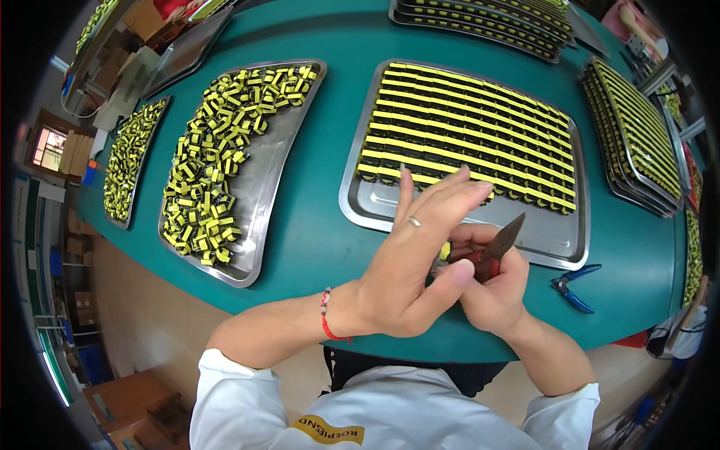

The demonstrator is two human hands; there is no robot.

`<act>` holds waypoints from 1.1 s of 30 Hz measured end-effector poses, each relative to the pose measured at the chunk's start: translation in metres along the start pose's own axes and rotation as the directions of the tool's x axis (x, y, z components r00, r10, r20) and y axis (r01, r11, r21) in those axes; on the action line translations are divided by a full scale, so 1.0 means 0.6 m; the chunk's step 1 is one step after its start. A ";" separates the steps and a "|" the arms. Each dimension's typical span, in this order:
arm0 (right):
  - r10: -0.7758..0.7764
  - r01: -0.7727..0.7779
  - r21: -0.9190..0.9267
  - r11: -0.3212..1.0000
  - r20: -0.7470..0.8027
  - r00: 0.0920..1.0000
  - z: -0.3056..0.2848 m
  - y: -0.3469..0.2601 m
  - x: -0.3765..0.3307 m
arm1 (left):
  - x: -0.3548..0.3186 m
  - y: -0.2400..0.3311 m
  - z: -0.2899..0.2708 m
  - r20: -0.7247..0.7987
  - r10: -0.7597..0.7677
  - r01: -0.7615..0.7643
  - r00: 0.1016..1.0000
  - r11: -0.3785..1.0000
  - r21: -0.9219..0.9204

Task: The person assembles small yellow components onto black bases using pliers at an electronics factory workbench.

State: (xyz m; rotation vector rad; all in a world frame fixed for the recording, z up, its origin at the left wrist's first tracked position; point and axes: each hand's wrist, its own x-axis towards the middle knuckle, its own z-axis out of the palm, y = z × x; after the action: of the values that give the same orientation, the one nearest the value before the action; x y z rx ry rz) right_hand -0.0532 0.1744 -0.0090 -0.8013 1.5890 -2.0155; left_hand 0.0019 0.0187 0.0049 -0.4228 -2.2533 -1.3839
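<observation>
My right hand (496,296) is closed around a small knife (504,238) with a red handle; its dark, pointed blade points up and away to the right. Close against it is my left hand (420,259), wearing a ring and a red bead bracelet. Several of its fingers are stretched out, while its thumb bends in near the knife handle. A small yellow-and-black part (445,250) shows between the left thumb and fingers, mostly hidden by them. Just beyond both hands lies a metal tray (525,244) with neat rows of yellow-and-black parts.
Blue-handled nippers (576,288) lie right of the tray. Leftward, a metal tray (262,202) carries loose parts in a heap, with another heaped tray (133,165) beyond it. Stacked full trays stand at the right (634,142) and the far edge (480,26). A green mat (315,247) covers the table.
</observation>
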 end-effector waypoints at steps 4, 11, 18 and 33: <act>-0.123 0.136 -0.190 0.972 0.078 0.989 -0.013 0.025 0.004 | 0.003 -0.009 -0.012 0.104 0.063 -0.080 0.993 0.983 0.165; -0.100 0.123 -0.227 0.966 0.107 0.989 -0.022 0.026 0.001 | 0.010 0.006 -0.001 -0.034 0.022 -0.023 0.999 0.999 -0.042; -0.056 0.073 -0.148 0.986 0.112 0.992 -0.025 0.025 0.004 | 0.007 0.001 -0.003 -0.044 0.032 -0.035 0.999 0.997 -0.068; -0.256 0.264 -0.041 0.964 0.151 0.955 -0.025 0.029 0.006 | 0.004 0.001 -0.005 -0.038 0.121 -0.126 0.992 0.974 -0.188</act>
State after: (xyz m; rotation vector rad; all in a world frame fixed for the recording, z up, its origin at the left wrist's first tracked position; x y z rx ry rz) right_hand -0.0661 0.1788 -0.0279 -1.2076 1.5346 -2.0386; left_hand 0.0010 0.0161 0.0076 -0.5935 -2.0443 -1.5354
